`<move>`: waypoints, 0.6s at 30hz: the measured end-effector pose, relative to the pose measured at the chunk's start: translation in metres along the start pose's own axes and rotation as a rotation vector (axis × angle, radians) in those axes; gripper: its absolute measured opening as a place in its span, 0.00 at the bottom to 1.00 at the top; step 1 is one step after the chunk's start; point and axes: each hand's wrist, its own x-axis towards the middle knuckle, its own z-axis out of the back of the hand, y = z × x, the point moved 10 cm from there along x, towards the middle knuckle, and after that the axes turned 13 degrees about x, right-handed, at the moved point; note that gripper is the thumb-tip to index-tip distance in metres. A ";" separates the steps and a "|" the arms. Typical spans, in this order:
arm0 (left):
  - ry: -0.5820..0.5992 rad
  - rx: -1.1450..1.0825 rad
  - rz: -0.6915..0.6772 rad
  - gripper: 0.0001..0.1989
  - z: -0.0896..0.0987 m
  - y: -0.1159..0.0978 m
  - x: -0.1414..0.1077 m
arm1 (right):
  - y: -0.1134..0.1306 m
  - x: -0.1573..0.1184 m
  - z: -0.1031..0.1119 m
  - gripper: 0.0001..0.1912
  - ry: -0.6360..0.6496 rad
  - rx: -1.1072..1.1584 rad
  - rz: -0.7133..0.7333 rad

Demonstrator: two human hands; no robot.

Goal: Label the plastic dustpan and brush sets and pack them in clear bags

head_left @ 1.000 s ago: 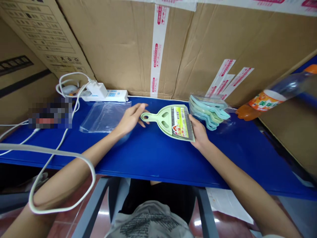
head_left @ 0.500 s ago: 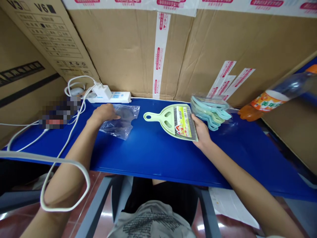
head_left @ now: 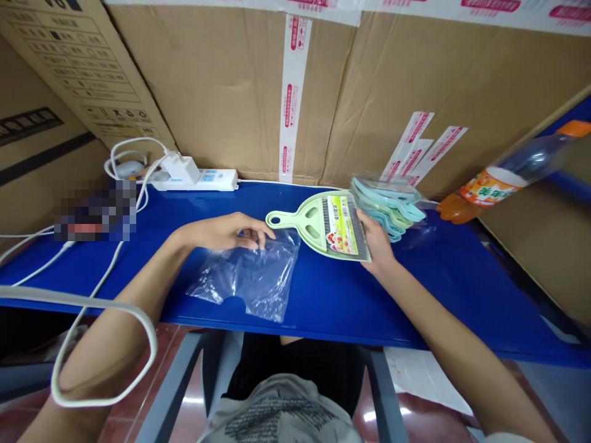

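A pale green dustpan-and-brush set point(head_left: 311, 221) with a yellow-and-white label lies flat, its handle pointing left. My right hand point(head_left: 378, 243) grips its wide right edge, thumb on top. At the handle's end is my left hand point(head_left: 231, 234), its fingers loosely bent and apart, the index fingertip next to the handle loop. Beneath and in front of these fingers a clear plastic bag point(head_left: 258, 277) is spread out, reaching toward the table's front edge. More bagged dustpan sets point(head_left: 390, 203) in light blue and green are stacked just beyond my right hand.
A white power strip point(head_left: 221, 179) with a plugged-in adapter point(head_left: 182, 169) stands at the back left. A white cable point(head_left: 111, 397) loops over my left forearm. An orange drink bottle point(head_left: 492, 186) is at the right. Cardboard point(head_left: 221, 92) walls the blue table point(head_left: 351, 304).
My left hand has moved right to the dustpan's handle, and its grip on the bag has loosened. The plastic bag has shifted right and nearer to me. My right hand keeps its hold.
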 end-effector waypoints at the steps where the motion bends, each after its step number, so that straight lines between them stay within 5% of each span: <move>1: 0.034 -0.016 -0.008 0.17 -0.005 -0.003 0.000 | 0.001 0.000 0.001 0.08 -0.006 -0.019 0.009; 5: 0.136 -0.042 -0.021 0.08 -0.014 -0.011 -0.006 | 0.001 0.001 0.003 0.09 -0.040 -0.071 -0.004; 12: -0.081 0.018 -0.170 0.08 0.011 -0.036 -0.008 | -0.012 -0.005 -0.005 0.08 0.051 -0.150 -0.126; 18: -0.183 0.076 -0.174 0.06 0.012 -0.042 -0.003 | -0.021 -0.012 -0.009 0.08 0.085 -0.203 -0.198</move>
